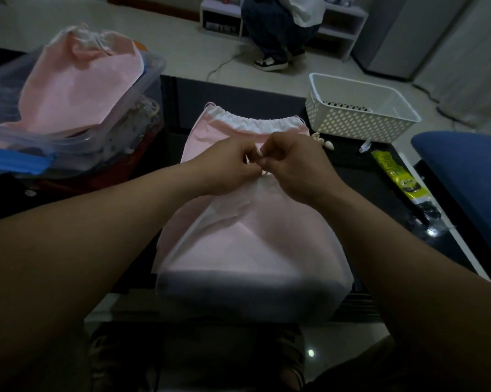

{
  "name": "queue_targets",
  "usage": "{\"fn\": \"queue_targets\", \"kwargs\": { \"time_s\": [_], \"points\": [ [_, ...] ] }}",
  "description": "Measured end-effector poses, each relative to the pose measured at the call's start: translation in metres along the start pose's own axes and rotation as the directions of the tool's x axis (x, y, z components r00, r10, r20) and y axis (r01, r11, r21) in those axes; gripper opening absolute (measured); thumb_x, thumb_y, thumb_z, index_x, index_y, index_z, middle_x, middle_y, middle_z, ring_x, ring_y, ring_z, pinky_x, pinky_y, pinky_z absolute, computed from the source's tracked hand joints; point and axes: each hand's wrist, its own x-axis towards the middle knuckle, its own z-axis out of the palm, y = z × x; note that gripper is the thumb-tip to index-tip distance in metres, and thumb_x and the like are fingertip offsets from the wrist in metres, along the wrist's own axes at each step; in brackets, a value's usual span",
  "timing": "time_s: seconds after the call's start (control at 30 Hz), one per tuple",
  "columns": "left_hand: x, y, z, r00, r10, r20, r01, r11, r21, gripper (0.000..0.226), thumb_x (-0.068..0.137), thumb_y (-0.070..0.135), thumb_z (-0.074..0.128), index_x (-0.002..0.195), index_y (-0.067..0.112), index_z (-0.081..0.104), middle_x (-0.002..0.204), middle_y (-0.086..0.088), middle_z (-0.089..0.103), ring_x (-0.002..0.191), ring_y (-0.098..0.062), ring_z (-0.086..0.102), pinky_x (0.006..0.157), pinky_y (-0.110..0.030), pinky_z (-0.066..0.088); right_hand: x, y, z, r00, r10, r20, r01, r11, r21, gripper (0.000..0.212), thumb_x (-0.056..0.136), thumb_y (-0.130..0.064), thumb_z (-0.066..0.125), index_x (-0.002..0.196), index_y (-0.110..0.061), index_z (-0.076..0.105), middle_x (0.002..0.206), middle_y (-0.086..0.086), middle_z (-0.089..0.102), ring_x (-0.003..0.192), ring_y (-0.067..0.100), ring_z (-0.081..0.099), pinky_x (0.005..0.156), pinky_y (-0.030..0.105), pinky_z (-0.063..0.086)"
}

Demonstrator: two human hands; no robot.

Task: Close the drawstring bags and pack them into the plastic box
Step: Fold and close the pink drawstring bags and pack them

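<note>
Floor (182,38): pale, glossy, beyond the grip.
Shelf (351,38): white, low, open-fronted, far beyond the grip; a person (275,26) crouches before it.
Cabinet (402,32): grey, tall, far right.
Table (357,162): black, glossy, under the grip.
Chair (465,176): blue, right of the grip.
Light: dim.

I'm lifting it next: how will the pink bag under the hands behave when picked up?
Probably floppy: the near bag is thin, creased fabric, puckered where the left hand and right hand pinch its top. It bulges, so it likely sags when lifted. Its broad slumped base should not roll.
</note>
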Motion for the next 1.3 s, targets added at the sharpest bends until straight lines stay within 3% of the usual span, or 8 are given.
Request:
{"fn": "queue_targets", "kwargs": {
  "time_s": [0.37,0.63,0.87,0.97,1.07,1.13,1.23,1.3],
  "points": [
    [-0.009,-0.010,-0.027,0.940,-0.042,0.340,0.233,0.806,-0.544,0.023,0.100,0.018,0.065,0.113,-0.001,0.062,0.103,-0.011,0.057,0.090,-0.026,0.052,0.084,-0.040,0.044,-0.001,0.006,-0.004,0.997,-0.025,0.075,0.001,0.952,0.305,0.011,0.095,-0.011,0.075,0.089,-0.019,0.069,0.078,-0.004,0.070,0.069,0.003,0.060,0.068,0.024,0.049],
    [-0.014,-0.032,-0.025,0.906,0.029,0.423,0.327,0.587,-0.740,0.016,0.094,0.028,0.066,0.091,0.013,0.060,0.087,-0.007,0.056,0.074,-0.015,0.053,0.068,-0.025,0.053,-0.002,0.003,0.000,0.981,-0.050,0.189,-0.065,0.832,0.552,0.012,0.094,-0.004,0.071,0.090,-0.014,0.069,0.089,0.008,0.073,0.085,0.021,0.066,0.083,0.040,0.054],
    [-0.013,-0.027,-0.027,0.920,-0.078,0.385,0.266,0.844,-0.466,0.008,0.105,0.012,0.057,0.106,0.006,0.062,0.091,-0.011,0.060,0.072,-0.015,0.058,0.065,-0.027,0.053,-0.006,0.012,-0.001,0.980,0.058,0.190,-0.147,0.853,0.500,0.012,0.094,-0.005,0.073,0.087,-0.013,0.070,0.091,0.012,0.076,0.084,0.022,0.069,0.086,0.045,0.058],
    [-0.012,-0.035,-0.035,0.980,-0.035,0.197,0.045,0.998,-0.048,0.020,0.105,0.024,0.058,0.091,0.009,0.061,0.083,-0.001,0.065,0.066,-0.012,0.057,0.059,-0.026,0.048,-0.006,0.018,-0.008,0.979,0.094,0.183,-0.162,0.899,0.407,0.009,0.095,-0.014,0.076,0.087,-0.017,0.072,0.095,0.006,0.078,0.086,0.018,0.069,0.088,0.045,0.059],
    [-0.013,-0.037,-0.035,0.991,0.044,0.129,-0.085,0.940,0.330,0.022,0.101,0.035,0.057,0.087,0.018,0.055,0.083,0.005,0.059,0.071,-0.013,0.051,0.057,-0.029,0.034,-0.010,0.018,-0.008,0.977,0.086,0.197,-0.149,0.933,0.329,0.008,0.095,-0.019,0.076,0.087,-0.020,0.073,0.098,0.006,0.078,0.087,0.017,0.068,0.089,0.048,0.059],
    [-0.014,-0.039,-0.029,0.993,-0.029,0.110,-0.009,0.943,0.332,0.025,0.103,0.038,0.053,0.085,0.019,0.054,0.086,0.004,0.060,0.073,-0.013,0.051,0.059,-0.030,0.034,-0.010,0.016,-0.007,0.978,0.079,0.194,-0.136,0.944,0.301,0.009,0.095,-0.020,0.076,0.086,-0.022,0.073,0.098,0.004,0.077,0.088,0.017,0.069,0.088,0.048,0.059],
    [-0.012,-0.044,-0.025,0.964,-0.207,0.169,0.216,0.976,-0.038,0.037,0.101,0.036,0.056,0.077,0.008,0.061,0.081,-0.004,0.066,0.070,-0.019,0.054,0.065,-0.030,0.042,-0.011,0.013,-0.009,0.972,0.066,0.225,-0.142,0.931,0.337,0.009,0.096,-0.019,0.074,0.088,-0.022,0.072,0.097,0.005,0.078,0.087,0.018,0.070,0.086,0.043,0.058],
    [-0.014,-0.042,-0.028,0.973,-0.189,0.131,0.186,0.982,0.033,0.040,0.102,0.037,0.053,0.077,0.007,0.062,0.079,-0.004,0.064,0.069,-0.019,0.054,0.064,-0.030,0.043,-0.013,0.011,-0.011,0.967,0.067,0.246,-0.151,0.927,0.342,0.008,0.098,-0.019,0.073,0.090,-0.021,0.070,0.097,0.005,0.078,0.084,0.016,0.067,0.081,0.040,0.057]
  ]
}}
